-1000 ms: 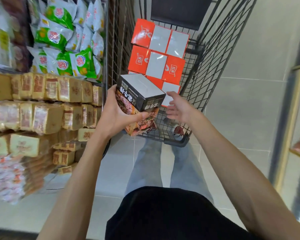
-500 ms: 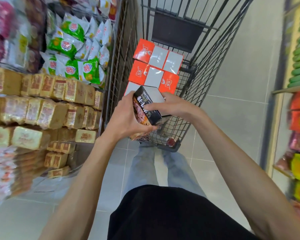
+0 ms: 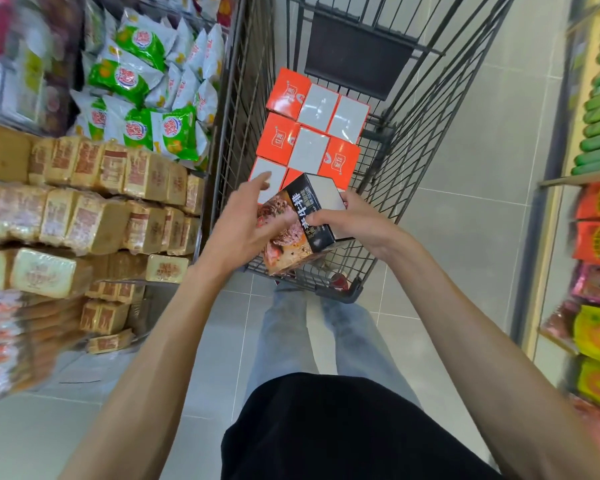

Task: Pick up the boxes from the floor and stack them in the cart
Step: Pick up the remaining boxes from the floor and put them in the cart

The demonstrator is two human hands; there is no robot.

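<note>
A: Dark box [image 3: 305, 220]: tilted, gripped by the right hand [image 3: 357, 223], steadied by the flat, unclenched left hand [image 3: 243, 220], held over the cart [image 3: 340, 294].
B: Risk: with only one grip, it may be dropped askew onto the orange boxes [image 3: 312, 133] beyond the hands.

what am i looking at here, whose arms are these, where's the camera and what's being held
There is no machine. This is a single picture from a camera worn on a person's head, looking down at their own bare arms and legs in a shop aisle. The right hand pinches a black cardboard box with a meat picture, held tilted over the near end of a black wire shopping cart. The left hand lies against the box's picture side, fingers fairly straight. Flat orange and white boxes are packed in rows inside the cart. Green and white snack bags fill the left shelf, above a grey tiled floor.
</note>
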